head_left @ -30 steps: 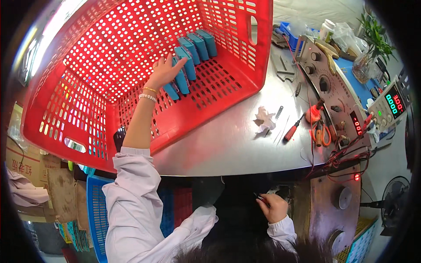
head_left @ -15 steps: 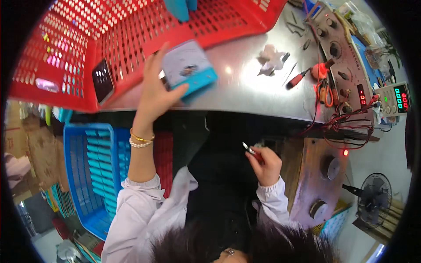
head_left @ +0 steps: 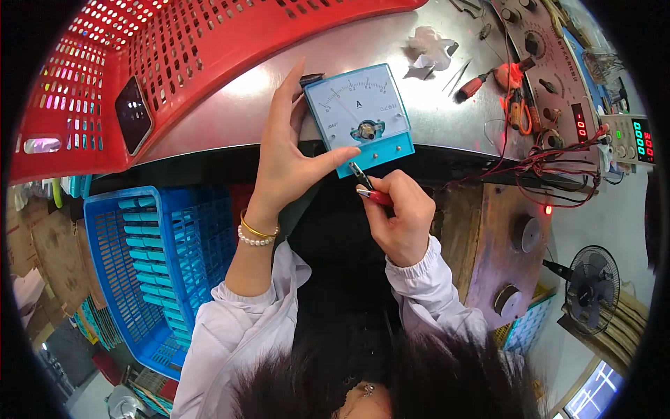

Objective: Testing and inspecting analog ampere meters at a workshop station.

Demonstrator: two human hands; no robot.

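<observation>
Counter (head_left: 209, 122), bare metal, curved front edge, spans the upper view. Red basket (head_left: 279, 28), perforated, on its left part. Blue basket (head_left: 202, 241) below the counter edge, left; row of teal pieces (head_left: 150, 255) inside. Knobbed panel (head_left: 558, 52) at upper right, red digits lit. Black fan (head_left: 592, 290), lower right.

Left hand (head_left: 289, 157): fingers spread round the left side of a teal-edged dial meter (head_left: 359, 119), thumb over its lower left corner; holding it. Meter at the counter's front edge, dial face up to the camera, turned a little askew; cannot tell whether it touches the metal. Right hand (head_left: 401, 209): fingers drawn in narrow, gripping a slim tool.

Dark phone (head_left: 133, 115) against the red basket's side. Crumpled paper (head_left: 430, 47) near the panel. Red-handled screwdriver (head_left: 473, 87) just beyond. Slim tool (head_left: 363, 178), red and black, metal tip at the meter's lower edge, close to the left thumb.
</observation>
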